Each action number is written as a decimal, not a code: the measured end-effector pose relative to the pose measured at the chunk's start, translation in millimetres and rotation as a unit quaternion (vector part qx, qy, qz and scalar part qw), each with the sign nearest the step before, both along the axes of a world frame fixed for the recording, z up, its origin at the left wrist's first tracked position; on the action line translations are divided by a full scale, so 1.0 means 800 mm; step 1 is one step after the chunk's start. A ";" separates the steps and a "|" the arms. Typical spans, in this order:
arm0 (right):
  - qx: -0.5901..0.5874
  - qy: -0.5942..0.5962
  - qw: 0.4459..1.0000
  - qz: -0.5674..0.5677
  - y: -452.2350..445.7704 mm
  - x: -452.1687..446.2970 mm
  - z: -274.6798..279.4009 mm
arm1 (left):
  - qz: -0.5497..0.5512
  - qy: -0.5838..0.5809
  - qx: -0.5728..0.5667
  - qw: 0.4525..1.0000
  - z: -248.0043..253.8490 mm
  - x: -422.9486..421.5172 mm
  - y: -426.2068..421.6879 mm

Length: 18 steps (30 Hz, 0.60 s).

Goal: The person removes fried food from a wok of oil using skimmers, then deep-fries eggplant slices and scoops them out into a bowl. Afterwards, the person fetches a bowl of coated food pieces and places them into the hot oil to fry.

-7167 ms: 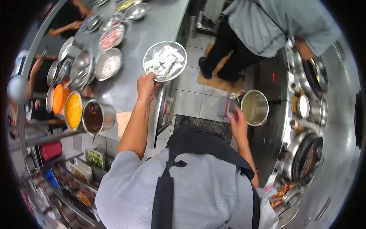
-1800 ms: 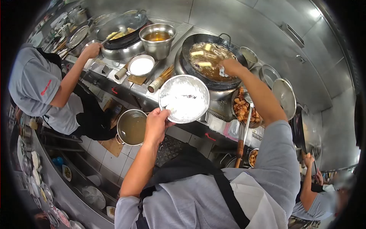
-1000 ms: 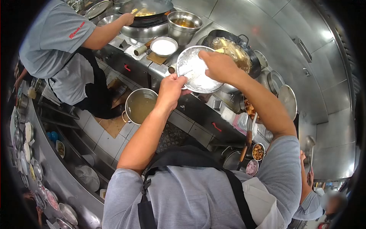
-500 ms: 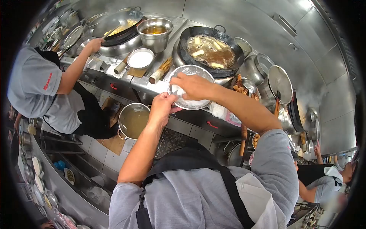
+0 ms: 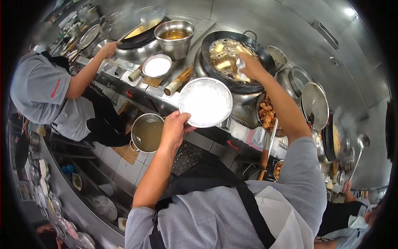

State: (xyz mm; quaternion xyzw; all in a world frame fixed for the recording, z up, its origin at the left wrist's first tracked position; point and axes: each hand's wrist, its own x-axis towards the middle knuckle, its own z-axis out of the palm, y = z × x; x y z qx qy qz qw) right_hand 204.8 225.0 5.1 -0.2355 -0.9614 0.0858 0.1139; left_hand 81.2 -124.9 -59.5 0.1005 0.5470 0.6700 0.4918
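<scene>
My left hand grips the near rim of a round metal bowl with its thumb over the edge. White powder covers the inside of the bowl. Above the black wok is my right hand, fingers pointing down and drawn together. Something white shows at its fingertips; whether it is a powder-coated piece or only powder on the fingers, I cannot make out. Several pale yellow pieces lie in the bubbling oil below.
A metal pot of amber oil, a small bowl of white contents and a bamboo brush stand left of the wok. Browned pieces lie on the right. A co-worker works at another wok. A large pot stands low down.
My right hand has left the powder bowl and moved up and right to over the wok's oil. My left hand still holds the bowl, whose powder is now in full view.
</scene>
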 end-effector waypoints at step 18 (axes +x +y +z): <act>-0.610 0.294 0.660 0.325 -0.447 -0.176 0.118 | 0.329 0.012 0.052 0.943 -0.010 -0.059 -0.299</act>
